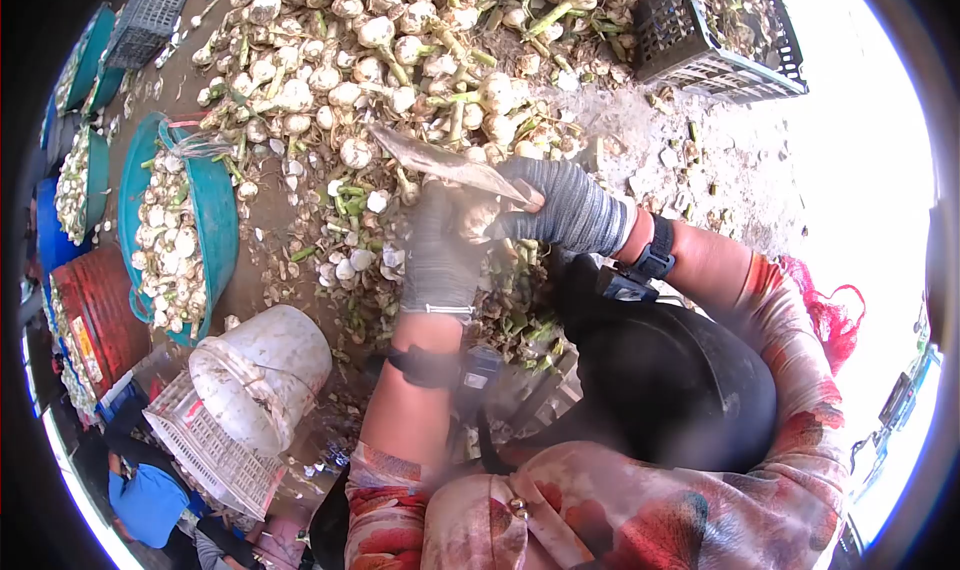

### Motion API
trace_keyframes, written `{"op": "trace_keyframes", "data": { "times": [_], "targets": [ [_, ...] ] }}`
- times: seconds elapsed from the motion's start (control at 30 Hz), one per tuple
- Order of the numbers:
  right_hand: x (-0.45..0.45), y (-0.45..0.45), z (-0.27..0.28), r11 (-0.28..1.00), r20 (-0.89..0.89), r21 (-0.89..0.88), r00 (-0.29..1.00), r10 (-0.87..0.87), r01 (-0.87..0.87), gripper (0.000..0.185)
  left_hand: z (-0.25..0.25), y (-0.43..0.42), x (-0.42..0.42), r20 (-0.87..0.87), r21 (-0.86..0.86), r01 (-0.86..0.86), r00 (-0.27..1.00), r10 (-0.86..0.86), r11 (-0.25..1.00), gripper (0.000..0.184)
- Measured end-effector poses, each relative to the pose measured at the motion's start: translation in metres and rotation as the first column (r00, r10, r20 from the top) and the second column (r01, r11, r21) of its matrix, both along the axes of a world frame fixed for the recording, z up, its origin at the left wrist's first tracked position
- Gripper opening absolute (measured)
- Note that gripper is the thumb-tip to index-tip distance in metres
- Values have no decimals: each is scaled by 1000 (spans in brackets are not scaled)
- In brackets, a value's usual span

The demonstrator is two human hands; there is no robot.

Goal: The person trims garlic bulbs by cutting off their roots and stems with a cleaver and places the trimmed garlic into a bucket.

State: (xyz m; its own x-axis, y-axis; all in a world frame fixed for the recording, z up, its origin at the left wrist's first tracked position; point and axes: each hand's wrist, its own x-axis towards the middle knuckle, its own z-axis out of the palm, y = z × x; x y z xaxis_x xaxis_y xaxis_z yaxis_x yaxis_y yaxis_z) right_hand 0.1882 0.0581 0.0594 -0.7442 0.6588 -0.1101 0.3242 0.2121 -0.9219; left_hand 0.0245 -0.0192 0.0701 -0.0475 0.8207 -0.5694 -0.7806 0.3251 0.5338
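My right hand (575, 205), in a grey knitted glove, is closed around the near end of a knife (440, 160). Its broad, dirt-smeared blade points up and to the left. Close under the blade is my left hand (438, 250), also gloved, with its fingers closed on a garlic bulb (477, 217). The bulb is partly hidden between the two hands and slightly blurred. Beyond them spreads a large heap of garlic bulbs (375, 35) with stems and roots. Cut green stems and loose skins (355, 205) lie on the ground beside my left hand.
A teal basket (222, 235) of trimmed garlic stands at the left, near a white bucket (265, 370) on a pale crate (215, 450). A black crate (690, 55) of scraps is at the upper right. A person in blue (150, 500) is at lower left.
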Motion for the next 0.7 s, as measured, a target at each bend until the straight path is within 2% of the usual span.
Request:
{"op": "trace_keyframes", "data": {
  "times": [0.03, 0.07, 0.1, 0.13, 0.17, 0.23, 0.27, 0.3, 0.33, 0.37, 0.4, 0.43, 0.47, 0.5, 0.53, 0.57, 0.6, 0.63, 0.67, 0.7],
  "targets": [
    [2, 0, 1, 1000, 7, 21, 1000, -1, 1, 40, 0, 3, -1, 143, -153, -2, 989, 25, 988, 52],
    [3, 0, 1, 999, 13, 42, 1000, -4, 3, 42, -4, 4, -2, 144, -152, -5, 989, 27, 988, 52],
    [5, 0, 2, 998, 17, 61, 1000, -9, 8, 44, -13, 1, -3, -80, -75, 101, 991, -107, 992, 47],
    [5, 2, 5, 998, 9, -36, 999, 48, -47, 45, -26, -2, -4, -308, -25, 222, 926, -218, 975, 42],
    [8, 4, 9, 998, 9, -36, 999, 44, -44, 45, -42, -7, -8, -422, 1, 245, 879, -222, 969, 39],
    [16, 7, 18, 983, 177, 111, 976, 126, -147, 45, -72, -18, -18, -638, 28, 285, 743, -202, 958, 33],
    [17, 3, 23, 962, 212, 242, 975, 72, -123, 39, -74, -25, -27, -904, 41, 391, 406, -133, 919, 34],
    [16, 4, 24, 962, 211, 242, 975, 74, -125, 39, -74, -33, -32, -1000, 3, 488, 3, 2, 873, 36],
    [13, 5, 25, 958, 351, 223, 932, 96, -182, 36, -49, -35, -32, -985, -148, 463, -150, -87, 874, 30],
    [12, 8, 25, 953, 483, 195, 868, 114, -234, 34, -34, -34, -37, -975, -89, 358, 159, -155, 930, 26],
    [17, 10, 4, 965, 470, 204, 881, 50, -163, 31, -20, -33, -42, -881, -39, 193, 456, -125, 980, 23],
    [22, 14, -6, 980, 519, 162, 854, 19, -120, 33, -1, -37, -65, -967, -242, 230, 25, -254, 943, 20],
    [45, 19, -55, 993, 410, 119, 910, -54, 5, 32, 5, -46, -106, -994, -111, 119, -4, -111, 987, 25],
    [57, 17, -66, 990, 369, 84, 920, -133, 109, 31, 10, -55, -146, -998, 28, 16, -57, 29, 999, 30],
    [69, 16, -77, 976, 324, 46, 921, -215, 212, 30, 19, -66, -201, -897, 226, -227, 331, 293, 947, 39],
    [73, 12, -52, 955, 348, 37, 892, -288, 294, 28, 39, -71, -224, -908, 235, -380, 243, 342, 895, 44],
    [77, 9, -50, 930, 265, -12, 897, -352, 369, 25, 59, -76, -246, -914, 247, -524, 153, 375, 815, 51],
    [80, 8, -48, 919, 312, 19, 871, -380, 394, 26, 94, -61, -237, -484, 184, -812, 416, 770, 554, 53],
    [77, 8, -42, 909, 304, -29, 870, -388, 416, 27, 75, -65, -248, -485, 193, -810, 412, 771, 554, 53],
    [75, 8, -39, 897, 297, -75, 868, -397, 436, 29, 38, -74, -265, -522, 234, -679, 516, 679, 696, 55]
  ]
}}
